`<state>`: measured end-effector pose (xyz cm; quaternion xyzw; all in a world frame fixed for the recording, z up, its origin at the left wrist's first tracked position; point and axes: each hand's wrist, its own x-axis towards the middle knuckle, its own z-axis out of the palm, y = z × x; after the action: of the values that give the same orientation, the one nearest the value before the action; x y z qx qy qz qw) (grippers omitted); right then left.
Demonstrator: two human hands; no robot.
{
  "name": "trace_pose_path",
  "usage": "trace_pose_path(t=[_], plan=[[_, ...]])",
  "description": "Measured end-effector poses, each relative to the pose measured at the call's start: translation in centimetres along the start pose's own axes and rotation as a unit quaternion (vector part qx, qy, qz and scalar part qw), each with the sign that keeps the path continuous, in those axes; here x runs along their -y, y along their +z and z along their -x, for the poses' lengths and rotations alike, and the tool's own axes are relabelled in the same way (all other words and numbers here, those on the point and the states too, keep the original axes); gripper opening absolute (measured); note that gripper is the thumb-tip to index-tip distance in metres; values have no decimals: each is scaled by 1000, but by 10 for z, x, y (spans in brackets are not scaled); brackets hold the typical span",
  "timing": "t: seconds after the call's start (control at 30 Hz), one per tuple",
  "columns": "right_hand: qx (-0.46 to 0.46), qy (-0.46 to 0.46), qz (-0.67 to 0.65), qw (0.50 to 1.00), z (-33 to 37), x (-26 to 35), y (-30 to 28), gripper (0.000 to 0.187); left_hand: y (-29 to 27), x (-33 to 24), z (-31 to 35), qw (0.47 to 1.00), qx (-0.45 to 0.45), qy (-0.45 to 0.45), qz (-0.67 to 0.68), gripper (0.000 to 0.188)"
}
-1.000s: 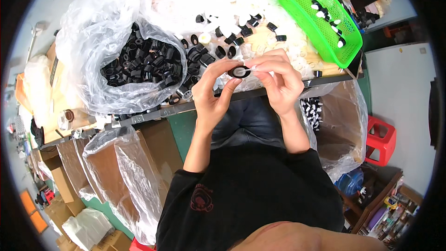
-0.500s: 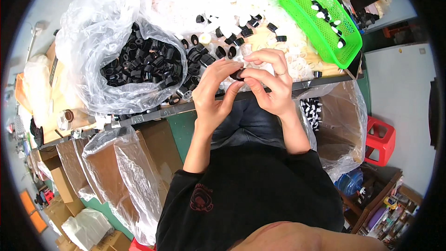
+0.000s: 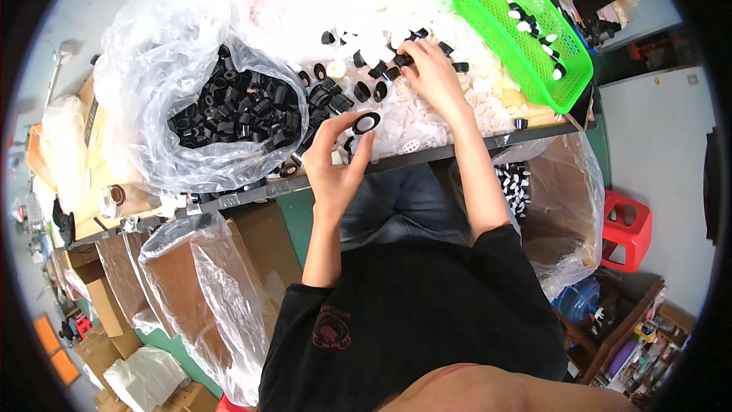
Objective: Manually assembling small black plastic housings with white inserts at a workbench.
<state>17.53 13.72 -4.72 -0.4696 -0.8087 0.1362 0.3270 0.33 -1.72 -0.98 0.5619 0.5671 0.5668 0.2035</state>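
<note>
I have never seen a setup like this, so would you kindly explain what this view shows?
There is no machine: these are a person's bare hands, seen from above by a wide fisheye camera worn on the head, which bends straight edges. The left hand holds a black plastic cap with a pale inside. The right hand has its fingers at loose black caps; its grip is unclear. On the pale wooden table lie a clear plastic bag of black plastic parts, small translucent plastic pieces and a bright green plastic basket.
</note>
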Motion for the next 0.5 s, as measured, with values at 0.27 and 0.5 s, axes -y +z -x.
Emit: trace_pose_path(t=[0.27, 0.5], plan=[[-165, -16, 149, 975, 4, -4, 0, 24, -4, 4, -1, 1000, 3, -1, -23, 28], [-34, -152, -79, 985, 11, 27, 16, 16, 8, 35, 11, 998, -48, 41, -13, 25]])
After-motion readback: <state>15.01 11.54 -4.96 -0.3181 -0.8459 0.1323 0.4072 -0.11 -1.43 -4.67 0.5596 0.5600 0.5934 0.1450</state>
